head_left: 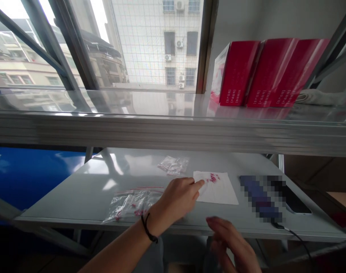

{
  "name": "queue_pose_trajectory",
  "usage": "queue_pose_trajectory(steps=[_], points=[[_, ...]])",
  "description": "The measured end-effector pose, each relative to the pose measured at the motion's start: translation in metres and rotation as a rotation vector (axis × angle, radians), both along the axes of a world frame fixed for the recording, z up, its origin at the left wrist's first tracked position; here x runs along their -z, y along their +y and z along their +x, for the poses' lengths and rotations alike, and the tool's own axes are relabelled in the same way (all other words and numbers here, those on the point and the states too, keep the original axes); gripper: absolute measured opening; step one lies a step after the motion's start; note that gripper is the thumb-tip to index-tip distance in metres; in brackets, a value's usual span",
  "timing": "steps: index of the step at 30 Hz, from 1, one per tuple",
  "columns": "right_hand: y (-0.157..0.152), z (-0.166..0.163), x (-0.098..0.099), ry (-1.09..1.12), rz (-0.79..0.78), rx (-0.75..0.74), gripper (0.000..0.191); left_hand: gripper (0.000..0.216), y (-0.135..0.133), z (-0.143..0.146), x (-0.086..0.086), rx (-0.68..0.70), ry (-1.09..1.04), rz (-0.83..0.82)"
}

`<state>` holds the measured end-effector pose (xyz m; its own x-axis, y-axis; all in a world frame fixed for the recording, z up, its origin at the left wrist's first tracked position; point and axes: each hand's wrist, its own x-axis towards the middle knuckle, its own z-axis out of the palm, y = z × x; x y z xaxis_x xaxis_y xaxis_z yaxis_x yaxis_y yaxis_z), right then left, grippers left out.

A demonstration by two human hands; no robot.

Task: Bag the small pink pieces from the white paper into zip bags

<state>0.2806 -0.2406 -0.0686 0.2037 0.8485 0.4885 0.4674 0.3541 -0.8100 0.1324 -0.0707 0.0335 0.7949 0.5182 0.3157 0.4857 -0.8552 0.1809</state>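
Note:
My left hand (178,197) reaches over the grey table (84,189), its fingers pinched together at the near left corner of a white paper sheet (220,191). A small heap of tiny pink pieces (213,177) lies on that sheet. Just left of the hand lies a pile of clear zip bags (131,203) with pink bits inside. My right hand (232,246) hovers below the table's front edge, blurred, fingers loosely stretched, holding nothing I can see. A black band circles my left wrist.
Two small clear bags (174,165) lie further back on the table. A blurred-out dark device (261,197) with a black cable (298,237) lies at the right. A glass shelf (161,125) above carries red boxes (264,72). A blue surface (27,174) is at left.

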Motion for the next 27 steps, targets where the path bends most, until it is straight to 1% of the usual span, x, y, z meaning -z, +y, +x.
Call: queue_pose_trajectory(steps=[2, 4, 6, 8, 10, 12, 15, 17, 19, 20, 22, 23, 24, 27], points=[[0.02, -0.007, -0.018, -0.029, 0.052, 0.005, 0.033, 0.041, -0.011, 0.003, -0.003, 0.023, -0.026, -0.066], [0.032, -0.01, -0.033, -0.066, 0.079, 0.042, 0.034, 0.041, -0.018, 0.002, -0.004, 0.02, -0.053, -0.121], [0.038, -0.009, -0.039, -0.189, 0.116, 0.05, 0.036, 0.04, -0.024, -0.002, -0.004, 0.003, -0.088, -0.165], [0.039, -0.006, -0.038, -0.356, 0.144, 0.072, 0.041, 0.038, -0.031, -0.006, -0.002, -0.003, -0.125, -0.208], [0.036, -0.003, -0.032, -0.515, 0.149, 0.112, 0.046, 0.037, -0.039, -0.006, 0.002, 0.013, -0.162, -0.263], [0.032, 0.0, -0.028, -0.632, 0.131, 0.128, 0.045, 0.036, -0.048, -0.003, 0.005, 0.043, -0.187, -0.342], [0.021, 0.007, -0.026, -0.71, 0.093, 0.103, 0.041, 0.037, -0.059, 0.003, 0.007, 0.074, -0.209, -0.455], [0.012, 0.015, -0.028, -0.737, 0.049, 0.085, 0.04, 0.036, -0.063, 0.004, 0.005, 0.115, -0.202, -0.485], [0.002, 0.024, -0.032, -0.772, 0.0, 0.038, 0.042, 0.034, -0.063, 0.0, 0.003, 0.189, -0.174, -0.492], [-0.002, 0.029, -0.035, -0.794, -0.02, 0.006, 0.043, 0.04, -0.062, -0.002, 0.002, 0.236, -0.152, -0.497], [-0.008, 0.036, -0.042, -0.839, -0.053, -0.058, 0.047, 0.065, -0.06, -0.006, 0.004, 0.307, -0.109, -0.52], [-0.011, 0.038, -0.046, -0.86, -0.069, -0.085, 0.049, 0.075, -0.058, -0.007, 0.006, 0.321, -0.092, -0.534], [-0.012, 0.04, -0.049, -0.877, -0.088, -0.109, 0.05, 0.077, -0.057, -0.007, 0.009, 0.318, -0.08, -0.546], [-0.015, 0.043, -0.055, -0.885, -0.139, -0.154, 0.052, 0.068, -0.057, -0.002, 0.017, 0.279, -0.087, -0.571]])
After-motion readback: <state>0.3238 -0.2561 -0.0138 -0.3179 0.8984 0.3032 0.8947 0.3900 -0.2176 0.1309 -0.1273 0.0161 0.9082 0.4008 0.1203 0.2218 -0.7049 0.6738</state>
